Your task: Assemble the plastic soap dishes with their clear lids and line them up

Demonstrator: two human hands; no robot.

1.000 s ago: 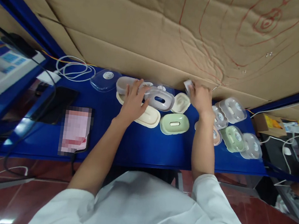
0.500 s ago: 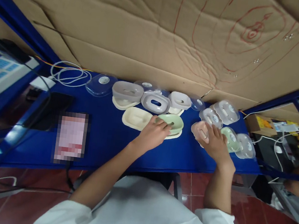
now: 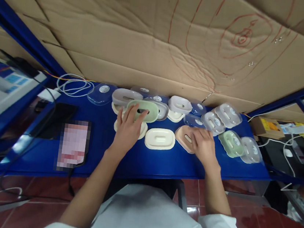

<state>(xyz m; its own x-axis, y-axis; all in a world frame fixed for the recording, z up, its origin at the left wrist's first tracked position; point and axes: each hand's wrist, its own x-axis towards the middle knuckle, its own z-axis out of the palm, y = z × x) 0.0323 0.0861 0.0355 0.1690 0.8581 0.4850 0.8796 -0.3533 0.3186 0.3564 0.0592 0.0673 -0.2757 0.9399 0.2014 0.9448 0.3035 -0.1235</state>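
My left hand [image 3: 127,131] grips a light green oval dish [image 3: 152,113] with a slot in its middle. The green dish is above a cream base [image 3: 142,132], partly hiding it and a grey slotted dish behind. My right hand [image 3: 204,144] has its fingers closed on the right side of a pink-beige dish [image 3: 181,137] with an oval slot. Between the hands lies a cream base [image 3: 160,139] with a raised bar. A clear lid [image 3: 194,120] rests just behind the pink-beige dish.
Greyish dishes [image 3: 181,103] on cream bases and a clear lid [image 3: 101,93] line the back. Lidded boxes, one green [image 3: 231,143], stand at right. A blurred-out phone [image 3: 73,145] and a white cable coil [image 3: 73,86] are left. Cardboard [image 3: 121,51] walls the back.
My left hand has carried the green dish leftward, uncovering the cream base. The pink-beige dish has moved left with my right hand; its clear lid is off and lies behind it.
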